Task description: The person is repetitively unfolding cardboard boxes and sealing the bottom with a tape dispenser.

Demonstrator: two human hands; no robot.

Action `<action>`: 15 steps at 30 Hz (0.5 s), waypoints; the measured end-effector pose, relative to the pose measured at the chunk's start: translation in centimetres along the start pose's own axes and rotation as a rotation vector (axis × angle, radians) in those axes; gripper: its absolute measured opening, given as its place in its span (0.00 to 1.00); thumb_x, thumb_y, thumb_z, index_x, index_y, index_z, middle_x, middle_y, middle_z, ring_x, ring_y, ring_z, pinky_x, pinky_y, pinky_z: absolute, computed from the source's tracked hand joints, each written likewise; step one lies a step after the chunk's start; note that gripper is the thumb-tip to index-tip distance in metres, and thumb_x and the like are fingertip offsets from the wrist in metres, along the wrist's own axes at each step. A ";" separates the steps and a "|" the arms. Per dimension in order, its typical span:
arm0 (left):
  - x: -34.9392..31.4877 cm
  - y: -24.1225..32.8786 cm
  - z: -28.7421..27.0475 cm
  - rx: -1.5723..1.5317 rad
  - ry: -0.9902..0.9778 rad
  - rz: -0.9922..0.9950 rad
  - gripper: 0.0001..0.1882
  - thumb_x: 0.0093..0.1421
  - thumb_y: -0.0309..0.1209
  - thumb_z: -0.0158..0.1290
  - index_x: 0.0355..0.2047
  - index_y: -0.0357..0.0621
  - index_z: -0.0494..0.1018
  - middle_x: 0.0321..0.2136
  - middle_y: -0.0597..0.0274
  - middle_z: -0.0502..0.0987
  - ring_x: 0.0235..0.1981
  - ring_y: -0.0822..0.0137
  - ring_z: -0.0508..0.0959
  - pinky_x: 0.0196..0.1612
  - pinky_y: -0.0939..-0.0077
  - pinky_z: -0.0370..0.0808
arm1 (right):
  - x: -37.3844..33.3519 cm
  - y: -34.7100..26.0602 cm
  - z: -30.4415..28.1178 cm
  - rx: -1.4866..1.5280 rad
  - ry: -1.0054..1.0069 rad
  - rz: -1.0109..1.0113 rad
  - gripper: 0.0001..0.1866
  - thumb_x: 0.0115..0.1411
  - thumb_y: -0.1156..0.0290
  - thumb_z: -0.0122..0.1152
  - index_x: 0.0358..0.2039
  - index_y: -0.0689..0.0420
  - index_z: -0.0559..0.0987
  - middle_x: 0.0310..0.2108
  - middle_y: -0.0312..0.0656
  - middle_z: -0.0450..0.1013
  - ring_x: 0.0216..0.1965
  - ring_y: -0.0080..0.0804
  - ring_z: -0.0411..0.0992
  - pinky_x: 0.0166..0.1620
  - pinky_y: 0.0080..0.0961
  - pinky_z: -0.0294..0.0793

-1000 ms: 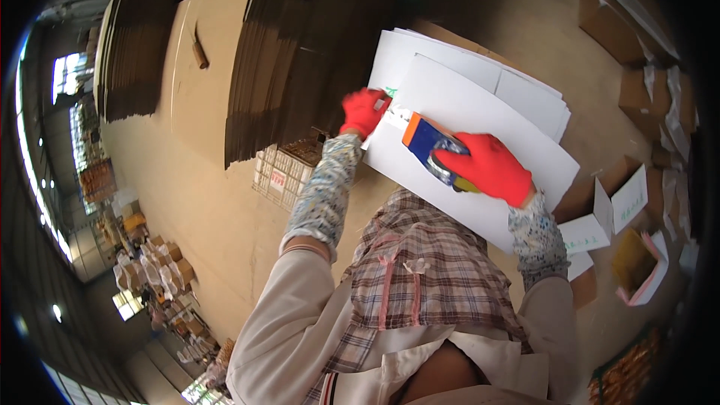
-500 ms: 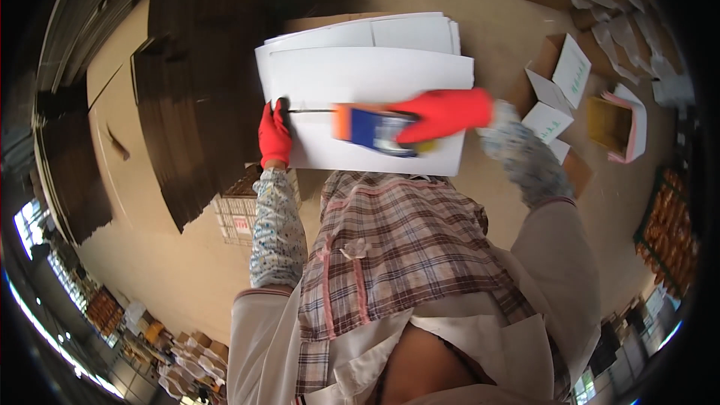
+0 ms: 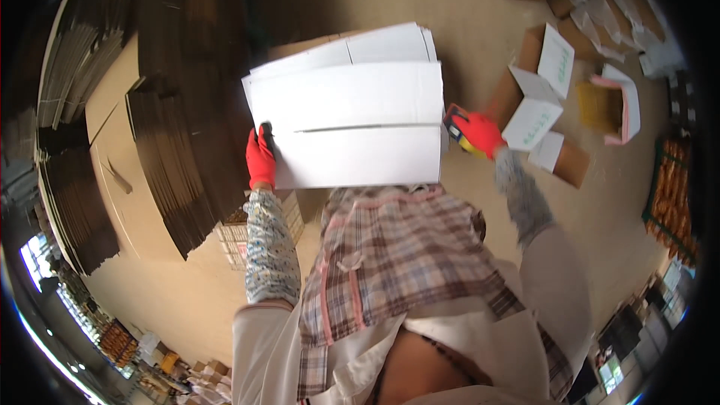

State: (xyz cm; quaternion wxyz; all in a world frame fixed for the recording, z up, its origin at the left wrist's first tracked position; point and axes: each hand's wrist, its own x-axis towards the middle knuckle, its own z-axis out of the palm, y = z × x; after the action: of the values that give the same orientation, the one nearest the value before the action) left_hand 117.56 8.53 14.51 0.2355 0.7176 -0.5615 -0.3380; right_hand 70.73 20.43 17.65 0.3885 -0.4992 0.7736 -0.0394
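A white cardboard box (image 3: 352, 159) lies folded before me, its two flaps meeting at a dark seam across the top. My left hand (image 3: 260, 161), in a red glove with dark fingertips, holds the box's left edge at the seam's end. Just beyond the right edge is my right hand (image 3: 481, 133), also red-gloved, closed around a blue and orange tape dispenser (image 3: 453, 121) with a yellow part below. My fingers cover much of the dispenser. More white cardboard sheets (image 3: 382, 45) lie behind the box, slightly turned.
Tall stacks of flat brown cardboard (image 3: 169, 157) stand at the left. A wire crate (image 3: 232, 240) sits beside my left forearm. Open white-and-brown cartons (image 3: 532, 120) lie on the floor at the right, with lined boxes (image 3: 600, 22) behind them and a crate of orange-brown goods (image 3: 670, 199) farther right.
My right hand has swept right with the dispenser, from over the box to past its right edge. My left hand still holds the left edge; the full seam now shows.
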 end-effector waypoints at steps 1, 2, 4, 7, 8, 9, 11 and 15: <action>0.2 -0.5 -0.4 -0.036 0.063 0.061 0.25 0.66 0.42 0.41 0.52 0.31 0.65 0.46 0.46 0.73 0.50 0.57 0.72 0.53 0.70 0.66 | -0.9 -0.5 0.9 0.205 0.125 0.104 0.25 0.59 0.50 0.47 0.53 0.50 0.70 0.38 0.57 0.73 0.40 0.50 0.72 0.43 0.38 0.70; 0.3 -1.2 -0.7 -0.130 -0.035 0.055 0.24 0.67 0.41 0.40 0.53 0.31 0.64 0.48 0.47 0.73 0.51 0.58 0.71 0.54 0.71 0.65 | -1.0 -1.1 1.8 -0.123 0.208 -0.079 0.26 0.59 0.51 0.46 0.52 0.52 0.70 0.40 0.58 0.72 0.42 0.51 0.71 0.44 0.38 0.69; 0.6 -3.4 -1.6 -0.196 -0.170 0.029 0.24 0.67 0.40 0.38 0.53 0.31 0.64 0.49 0.48 0.72 0.52 0.59 0.71 0.55 0.71 0.64 | -1.0 -2.2 4.1 -0.428 0.338 -0.228 0.26 0.60 0.51 0.46 0.52 0.55 0.71 0.42 0.58 0.71 0.44 0.52 0.70 0.45 0.38 0.69; 1.4 -7.6 -1.6 -1.036 -0.514 -0.576 0.31 0.63 0.54 0.38 0.57 0.43 0.63 0.49 0.56 0.72 0.49 0.61 0.71 0.53 0.67 0.68 | 1.4 -1.5 8.1 0.200 0.567 0.200 0.25 0.63 0.53 0.45 0.51 0.60 0.70 0.45 0.53 0.72 0.46 0.45 0.69 0.46 0.33 0.68; 1.1 -9.0 -1.0 -0.728 -0.485 -0.650 0.30 0.63 0.53 0.39 0.56 0.44 0.64 0.49 0.57 0.72 0.49 0.59 0.71 0.51 0.66 0.70 | 1.6 0.0 9.2 0.528 0.456 0.108 0.25 0.63 0.53 0.44 0.50 0.62 0.70 0.45 0.49 0.72 0.45 0.40 0.69 0.47 0.30 0.68; 0.9 -9.9 0.2 -0.702 -0.426 -0.764 0.31 0.63 0.54 0.39 0.54 0.42 0.66 0.48 0.57 0.73 0.46 0.60 0.73 0.48 0.67 0.71 | 2.0 1.7 10.2 0.858 0.419 0.030 0.25 0.64 0.54 0.44 0.50 0.64 0.70 0.45 0.45 0.72 0.44 0.34 0.69 0.47 0.28 0.67; 0.5 -9.9 3.5 -0.845 -0.509 -0.624 0.28 0.63 0.50 0.39 0.52 0.39 0.66 0.47 0.56 0.73 0.45 0.61 0.73 0.46 0.68 0.72 | 0.0 6.0 12.1 1.102 0.385 0.044 0.26 0.65 0.53 0.44 0.51 0.62 0.70 0.45 0.40 0.71 0.44 0.29 0.67 0.48 0.28 0.66; -0.9 -2.0 11.8 -0.869 -0.892 -0.025 0.27 0.65 0.42 0.41 0.60 0.42 0.56 0.56 0.53 0.64 0.54 0.62 0.67 0.55 0.65 0.67 | -7.0 12.4 14.2 2.098 -0.216 -0.040 0.25 0.62 0.50 0.43 0.48 0.59 0.70 0.30 0.42 0.72 0.32 0.35 0.70 0.39 0.35 0.71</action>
State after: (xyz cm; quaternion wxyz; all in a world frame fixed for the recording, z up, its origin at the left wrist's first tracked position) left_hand 109.89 10.41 5.46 0.2447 0.3522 -0.4086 -0.8057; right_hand 72.02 36.90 6.12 0.6917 0.0734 0.3047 -0.6506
